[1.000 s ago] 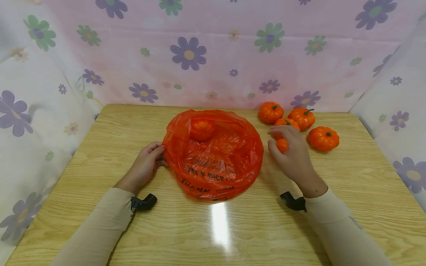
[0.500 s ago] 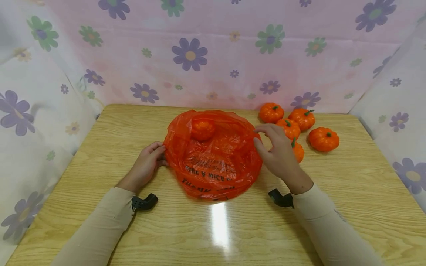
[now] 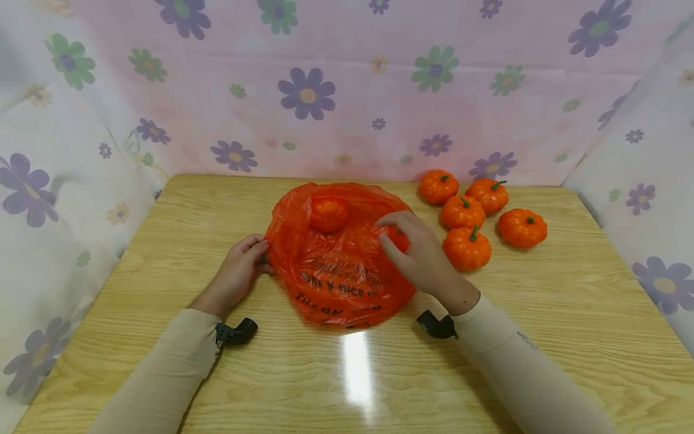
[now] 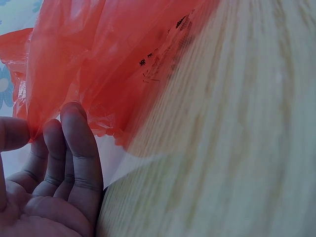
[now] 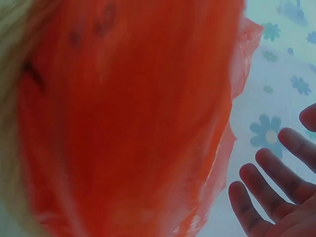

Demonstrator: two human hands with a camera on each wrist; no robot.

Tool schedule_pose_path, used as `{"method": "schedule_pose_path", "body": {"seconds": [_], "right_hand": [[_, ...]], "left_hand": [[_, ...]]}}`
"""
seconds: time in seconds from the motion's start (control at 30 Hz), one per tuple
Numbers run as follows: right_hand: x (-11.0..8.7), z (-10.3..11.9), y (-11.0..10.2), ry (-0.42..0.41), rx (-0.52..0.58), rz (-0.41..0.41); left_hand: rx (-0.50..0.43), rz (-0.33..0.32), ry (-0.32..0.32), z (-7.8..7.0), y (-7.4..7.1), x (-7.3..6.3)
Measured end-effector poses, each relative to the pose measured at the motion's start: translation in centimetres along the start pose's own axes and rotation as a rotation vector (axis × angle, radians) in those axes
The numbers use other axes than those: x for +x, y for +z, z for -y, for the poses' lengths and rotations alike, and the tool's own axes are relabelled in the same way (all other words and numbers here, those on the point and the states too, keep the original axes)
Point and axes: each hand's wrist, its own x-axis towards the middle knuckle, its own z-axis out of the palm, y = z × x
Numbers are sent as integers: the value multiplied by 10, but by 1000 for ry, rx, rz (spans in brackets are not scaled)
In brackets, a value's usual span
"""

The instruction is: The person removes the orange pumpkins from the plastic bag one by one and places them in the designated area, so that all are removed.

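A red plastic bag (image 3: 347, 301) with black lettering lies spread on the table, its mouth facing up. One orange pumpkin (image 3: 329, 214) sits inside it toward the back left. My left hand (image 3: 241, 268) pinches the bag's left rim; in the left wrist view the film runs between thumb and fingertips (image 4: 74, 111). Over the bag's right side hovers my right hand (image 3: 420, 253), fingers parted and nothing held. The right wrist view shows its fingers (image 5: 269, 197) extended beside the bag's outer wall. The front pumpkin (image 3: 467, 248) of a group stands just right of this hand.
Several more small pumpkins with green stems cluster at the back right, among them a back one (image 3: 438, 187) and a far-right one (image 3: 523, 228). A flowered cloth (image 3: 347, 90) hangs behind and beside the wooden table (image 3: 303, 380).
My right hand has moved left from over the front pumpkin to above the bag's right side, uncovering the pumpkins. My left hand keeps its hold on the rim.
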Motion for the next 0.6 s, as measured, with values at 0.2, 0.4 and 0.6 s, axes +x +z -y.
{"method": "schedule_pose_path", "body": {"seconds": [0.2, 0.4, 0.6], "right_hand": [[18, 11, -6, 34, 1, 109], [36, 18, -7, 41, -6, 173], [49, 20, -3, 60, -10, 246]], "left_hand": [[-10, 8, 11, 0, -1, 1], [-25, -2, 6, 2, -2, 1], [-24, -1, 4, 2, -1, -1]]}}
